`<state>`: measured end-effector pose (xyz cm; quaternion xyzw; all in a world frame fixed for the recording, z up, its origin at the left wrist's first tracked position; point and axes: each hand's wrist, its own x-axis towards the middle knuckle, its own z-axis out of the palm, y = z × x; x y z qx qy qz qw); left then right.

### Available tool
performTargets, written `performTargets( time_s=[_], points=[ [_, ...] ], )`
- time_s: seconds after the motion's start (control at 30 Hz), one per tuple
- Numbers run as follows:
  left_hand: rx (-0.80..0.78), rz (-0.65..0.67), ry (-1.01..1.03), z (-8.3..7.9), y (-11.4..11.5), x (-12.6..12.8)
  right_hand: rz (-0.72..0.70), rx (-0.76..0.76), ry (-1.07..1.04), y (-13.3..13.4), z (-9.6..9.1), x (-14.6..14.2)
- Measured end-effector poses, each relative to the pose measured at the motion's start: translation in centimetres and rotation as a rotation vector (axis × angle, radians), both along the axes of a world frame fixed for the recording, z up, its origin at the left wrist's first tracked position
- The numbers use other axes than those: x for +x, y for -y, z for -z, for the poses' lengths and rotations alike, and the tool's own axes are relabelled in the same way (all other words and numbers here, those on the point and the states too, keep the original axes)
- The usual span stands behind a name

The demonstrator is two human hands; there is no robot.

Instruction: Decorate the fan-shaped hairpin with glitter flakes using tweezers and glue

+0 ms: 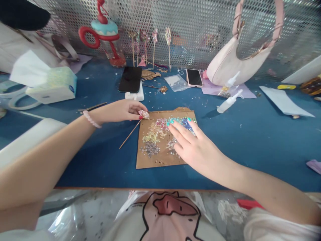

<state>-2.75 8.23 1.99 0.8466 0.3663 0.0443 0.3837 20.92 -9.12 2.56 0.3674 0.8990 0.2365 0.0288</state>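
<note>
My left hand (125, 109) is closed around a small fan-shaped ornament (143, 114) covered in pinkish rhinestones, at the cardboard's upper left corner. A thin wooden stick (129, 134) slants down from the ornament toward the table. My right hand (192, 144) reaches over the cardboard sheet (160, 162) with its fingers stretched and apart, fingertips on or just above the turquoise and blue rhinestones (186, 124). Loose rhinestones lie sorted by colour: pink (162, 124), yellow (150, 138), grey (150, 149), and a pale pile (171, 144) partly hidden by my right hand.
Behind the cardboard are a black phone (130, 79), a pink-cased phone (194, 78) and a plastic bag (177, 82). Several decorated sticks (168, 36) stand by the perforated metal panel. A glue bottle (229, 101) stands right, near a handbag (225, 63); a tissue box (54, 85) sits left.
</note>
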Motion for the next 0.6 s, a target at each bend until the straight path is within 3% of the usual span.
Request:
performTargets(
  time_s=[0.3, 0.5, 0.57, 0.6],
  points=[
    [0.266, -0.019, -0.130, -1.0, 1.5, 0.1, 0.007, 0.074, 0.045, 0.4, -0.5, -0.1],
    [0.642, -0.161, 0.102, -3.3, 5.2, 1.3, -0.085, 0.103, 0.023, 0.7, -0.9, -0.8],
    [0.725, -0.038, 0.281, -4.2, 6.6, 2.0, -0.127, 0.117, 0.022, 0.8, -1.1, -1.2],
    [0.667, 0.049, 0.324, -4.6, 7.2, 2.4, -0.145, 0.121, 0.018, 0.9, -1.2, -1.3]
  ],
)
